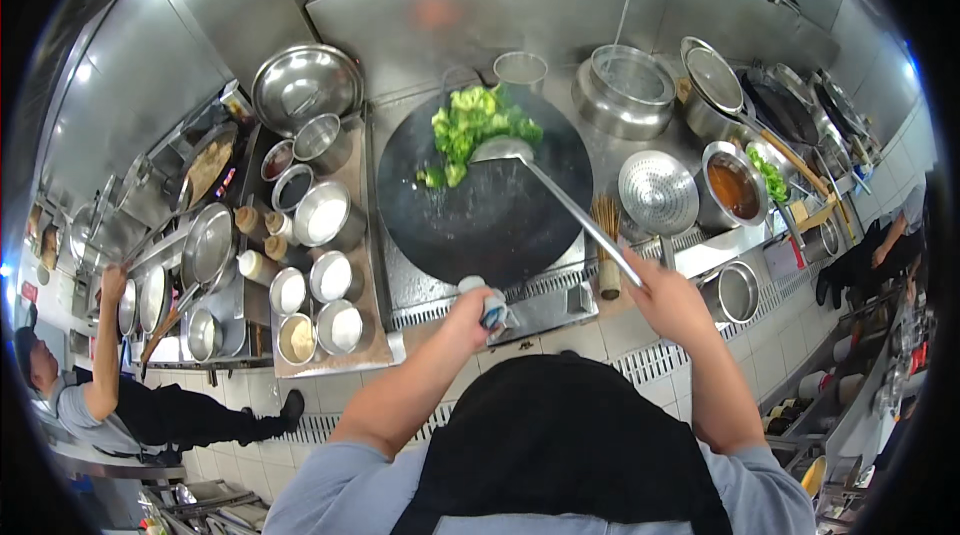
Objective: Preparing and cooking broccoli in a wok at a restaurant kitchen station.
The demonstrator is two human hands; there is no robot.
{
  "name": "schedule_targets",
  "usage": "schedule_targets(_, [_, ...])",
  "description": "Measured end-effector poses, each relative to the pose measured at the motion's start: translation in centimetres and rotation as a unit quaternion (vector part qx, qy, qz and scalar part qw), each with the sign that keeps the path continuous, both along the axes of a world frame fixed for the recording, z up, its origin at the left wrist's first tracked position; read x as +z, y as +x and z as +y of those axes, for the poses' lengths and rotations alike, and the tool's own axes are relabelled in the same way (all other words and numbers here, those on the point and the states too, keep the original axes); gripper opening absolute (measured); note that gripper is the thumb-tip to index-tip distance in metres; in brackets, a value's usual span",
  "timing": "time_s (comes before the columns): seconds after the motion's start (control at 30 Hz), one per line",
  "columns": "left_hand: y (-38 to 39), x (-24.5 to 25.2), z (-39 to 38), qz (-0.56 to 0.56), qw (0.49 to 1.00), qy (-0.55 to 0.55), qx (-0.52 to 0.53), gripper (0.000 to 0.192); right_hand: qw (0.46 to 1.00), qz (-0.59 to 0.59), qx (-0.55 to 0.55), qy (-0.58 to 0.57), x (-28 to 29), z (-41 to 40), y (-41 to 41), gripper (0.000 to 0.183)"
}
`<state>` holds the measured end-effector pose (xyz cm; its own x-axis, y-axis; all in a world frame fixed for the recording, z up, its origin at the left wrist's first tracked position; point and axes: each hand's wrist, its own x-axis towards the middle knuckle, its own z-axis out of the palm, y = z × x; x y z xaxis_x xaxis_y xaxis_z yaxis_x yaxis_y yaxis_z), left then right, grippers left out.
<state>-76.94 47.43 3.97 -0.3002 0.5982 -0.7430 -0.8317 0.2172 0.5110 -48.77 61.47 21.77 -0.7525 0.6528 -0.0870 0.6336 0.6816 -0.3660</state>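
In front of me sits a large black wok [480,227] on the range. Chopped broccoli [487,115] is heaped on its far side, a few florets lying apart at the left. My right hand [664,302] grips the long metal handle of a wok ladle [506,149], whose bowl rests against the near edge of the heap. At the wok's near rim, my left hand [469,321] is closed around a pale blue and white cloth [493,310], apparently over the wok's handle, which is hidden.
Left stand seasoning containers [322,212], squeeze bottles [255,265] and a large lid [307,89]. Right are a bamboo brush [606,242], a perforated skimmer [658,194], a pot of brown liquid [731,186] and a metal pot [626,92] under running water. A co-worker [97,392] handles a pan at far left.
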Motion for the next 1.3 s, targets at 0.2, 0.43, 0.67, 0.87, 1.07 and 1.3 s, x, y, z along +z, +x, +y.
schedule_targets(0.2, [-3.5, 8.0, 4.4, -0.038, 0.992, 0.090, 0.083, 0.005, 0.830, 0.218, -0.160, -0.489, 4.8, -2.4, 2.4, 0.063])
schedule_targets(0.43, [1.3, 2.2, 0.0, 0.289, 0.949, 0.089, 0.084, 0.021, 0.776, 0.265, -0.248, -0.516, 2.2, -1.4, -1.0, 0.040])
schedule_targets(0.67, [4.0, 6.3, 0.3, 0.257, 0.962, 0.064, 0.064, 0.027, 0.541, 0.295, -0.218, -0.757, 5.4, -4.3, -2.9, 0.027])
schedule_targets(0.87, [6.1, 7.6, -0.5, 0.009, 0.998, 0.065, -0.014, 0.007, 0.361, 0.354, -0.188, -0.842, 3.0, -4.0, 4.3, 0.041])
schedule_targets(1.07, [11.2, 10.8, -1.4, -0.006, 0.981, 0.032, -0.189, 0.012, 0.531, 0.323, -0.178, -0.763, -0.3, -3.2, 18.0, 0.046])
schedule_targets(1.3, [26.4, 18.8, 8.6, 0.547, 0.582, 0.298, -0.523, 0.056, 0.638, 0.339, -0.238, -0.649, 0.5, -5.5, 36.2, 0.037])
